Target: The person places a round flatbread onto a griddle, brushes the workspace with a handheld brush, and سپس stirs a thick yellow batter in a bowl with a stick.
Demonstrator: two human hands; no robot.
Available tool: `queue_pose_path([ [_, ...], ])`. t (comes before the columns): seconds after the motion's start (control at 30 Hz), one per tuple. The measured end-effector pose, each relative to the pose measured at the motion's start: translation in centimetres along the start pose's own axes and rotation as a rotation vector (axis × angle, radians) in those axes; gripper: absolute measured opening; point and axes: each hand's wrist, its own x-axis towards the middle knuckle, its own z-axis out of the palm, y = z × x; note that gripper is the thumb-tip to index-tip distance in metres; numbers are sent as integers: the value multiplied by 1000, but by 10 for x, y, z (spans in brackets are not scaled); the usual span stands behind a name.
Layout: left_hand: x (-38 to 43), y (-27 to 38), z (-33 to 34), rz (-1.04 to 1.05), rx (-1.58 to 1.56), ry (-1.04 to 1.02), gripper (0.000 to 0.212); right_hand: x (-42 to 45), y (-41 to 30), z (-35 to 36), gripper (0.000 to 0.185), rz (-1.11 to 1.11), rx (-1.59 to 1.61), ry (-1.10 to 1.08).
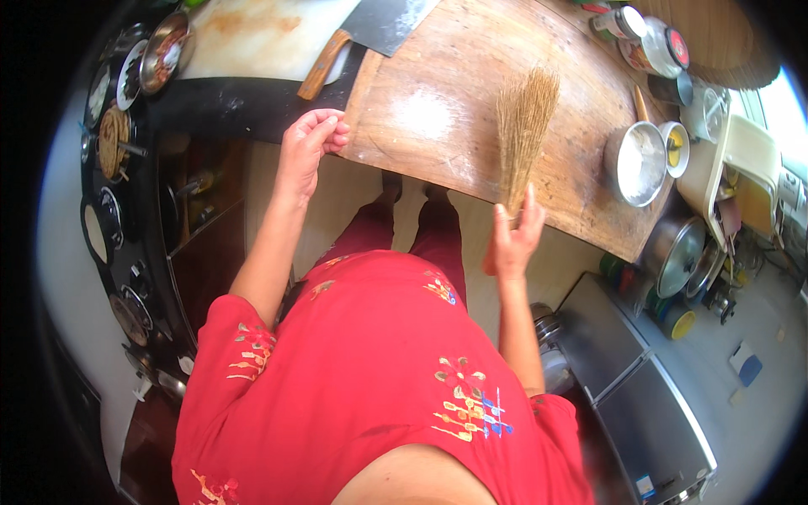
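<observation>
A straw whisk broom (527,120) lies with its bristles over the wooden board (442,76), and my right hand (517,237) grips it near the board's front edge. My left hand (315,142) is at the board's left corner, thumb against curled fingers, with nothing visible in it. Just beyond that hand, the wooden handle of a cleaver (325,63) hangs over the black counter, its blade resting between a white cutting board (252,38) and the wooden board. Light flour-like traces mark the wood.
A metal bowl with white powder (637,164) and a small bowl with yellow contents (675,148) stand at the right. Jars (656,47) are behind them. Flatbreads (113,142) and a metal bowl of food (165,57) are on the left counter. A lidded pot (678,255) stands beyond the right corner.
</observation>
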Motion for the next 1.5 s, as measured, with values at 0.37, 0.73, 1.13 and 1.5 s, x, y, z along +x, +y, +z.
queue_pose_path([
  [0.37, -20, -5, -34, 12, -64, 158, 18, 137, -49, 1, 46, -583, -153, -251],
  [0.73, -35, -20, -58, 14, -123, 251, 19, 216, -97, -38, 33, -1037, -644, -720],
  [1.13, -49, -12, -58, 52, -149, 342, 17, 215, -130, 21, 28, -1234, -564, -819],
  [1.5, -46, -17, -46, 24, -185, 332, 17, 260, -63, 5, 34, -751, -203, -689],
])
